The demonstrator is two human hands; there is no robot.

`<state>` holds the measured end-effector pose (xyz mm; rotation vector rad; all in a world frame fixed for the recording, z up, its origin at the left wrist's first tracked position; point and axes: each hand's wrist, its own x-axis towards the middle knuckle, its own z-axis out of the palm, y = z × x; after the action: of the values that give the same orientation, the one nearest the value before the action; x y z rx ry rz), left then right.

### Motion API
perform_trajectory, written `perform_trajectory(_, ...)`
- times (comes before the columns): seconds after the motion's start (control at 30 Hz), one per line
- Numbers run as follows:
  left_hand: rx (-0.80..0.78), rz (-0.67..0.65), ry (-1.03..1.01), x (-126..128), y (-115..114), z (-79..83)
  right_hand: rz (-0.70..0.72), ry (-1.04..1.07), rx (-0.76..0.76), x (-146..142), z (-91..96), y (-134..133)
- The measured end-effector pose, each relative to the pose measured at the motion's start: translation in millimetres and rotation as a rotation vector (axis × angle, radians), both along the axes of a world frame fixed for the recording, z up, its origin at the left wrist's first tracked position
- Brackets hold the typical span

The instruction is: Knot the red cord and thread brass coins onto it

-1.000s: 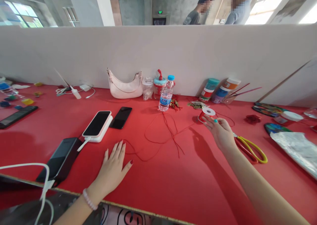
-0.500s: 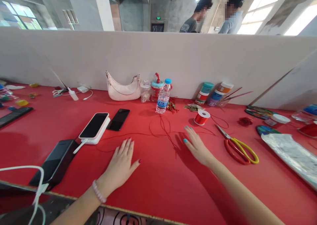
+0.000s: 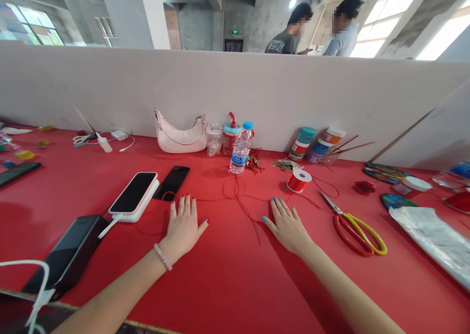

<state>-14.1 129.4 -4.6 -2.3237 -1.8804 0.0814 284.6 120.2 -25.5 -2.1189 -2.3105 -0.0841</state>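
My left hand [image 3: 183, 225] lies flat on the red table [image 3: 235, 275], fingers stretched out, over a strand of thin red string [image 3: 238, 197]. My right hand [image 3: 287, 225] also rests flat and spread on the table, just right of the string's loops. It holds nothing. A red spool of string [image 3: 299, 180] stands beyond my right hand. Scissors with red and yellow handles [image 3: 354, 224] lie to its right.
Two phones [image 3: 172, 182], one on a white power bank [image 3: 134, 199], and a black power bank [image 3: 69, 253] lie at left. A pink bag [image 3: 179, 137], water bottle [image 3: 240, 149] and paint jars [image 3: 317, 144] line the partition. Foil sheet [image 3: 433, 236] at right. Two people stand behind.
My right hand left the spool and came down flat on the table nearer to me. My left hand slid forward over the string. The string's loops have been drawn out straighter.
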Motion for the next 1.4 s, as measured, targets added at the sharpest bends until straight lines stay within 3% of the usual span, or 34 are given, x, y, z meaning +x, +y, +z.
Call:
perform_trajectory(0.2,-0.019,-0.329,-0.164,68,15,11.2,0.089,0.096,-0.052,-33,17.1,27)
perform_trajectory(0.33,0.017,-0.212,-0.211,97,45,6.0,0.063,0.139,-0.06,-43,15.8,49)
perform_trajectory(0.43,-0.085,-0.138,-0.241,96,63,-3.1,0.068,0.147,-0.046,-45,9.0,56)
perform_trajectory(0.57,-0.189,-0.176,-0.264,87,71,-11.6,0.075,0.155,-0.032,-46,2.5,55)
perform_trajectory(0.83,-0.116,-0.217,-0.247,85,65,-12.1,-0.083,0.191,-0.047,-46,2.5,57)
perform_trajectory(1.1,-0.023,-0.357,-0.266,84,64,-16.4,0.053,0.256,-0.118,-43,11.7,53)
perform_trajectory(1.4,-0.108,-0.575,-0.331,77,62,-9.5,0.121,0.292,-0.129,-40,11.2,50)
